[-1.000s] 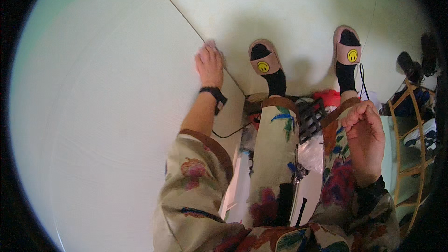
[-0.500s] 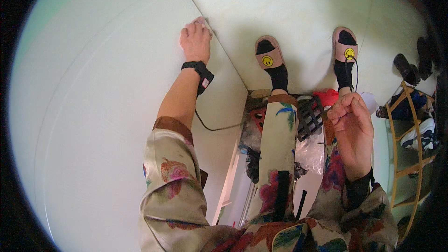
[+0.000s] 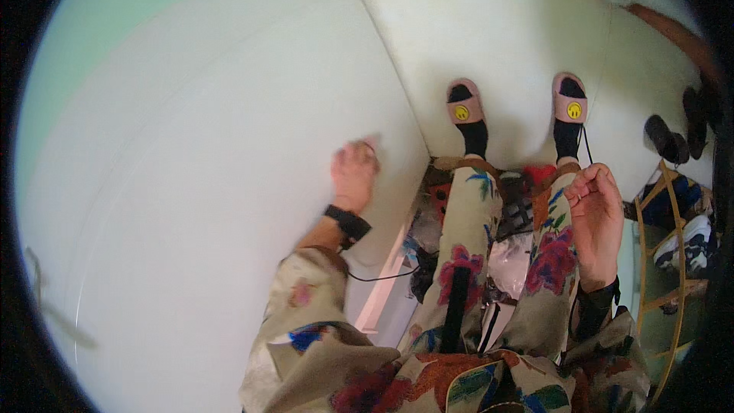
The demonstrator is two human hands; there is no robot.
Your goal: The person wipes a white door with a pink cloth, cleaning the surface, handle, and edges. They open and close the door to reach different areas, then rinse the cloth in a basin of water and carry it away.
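My left hand (image 3: 354, 177) presses a pink cloth (image 3: 371, 141) against a broad white panel (image 3: 206, 183) that fills the left side. Its fingers are bent over the cloth and slightly blurred; only a bit of pink shows past the fingertips. A black band (image 3: 348, 227) with a cable wraps the left wrist. My right hand (image 3: 598, 218) is raised in front of my right leg, palm showing and fingers curled in toward the thumb. I see nothing in it. A dark band (image 3: 596, 307) sits at that wrist too.
My feet in pink slippers (image 3: 466, 99) stand on the pale floor (image 3: 505, 23). Between and behind my legs are plastic bags (image 3: 511, 264) and a black basket (image 3: 518, 216). At right stand a wooden shoe rack (image 3: 677, 237) and dark shoes (image 3: 664, 138).
My left hand has slid with the cloth nearer to my body and a little right, away from the panel's edge. The view has shifted; my right hand keeps its curled pose.
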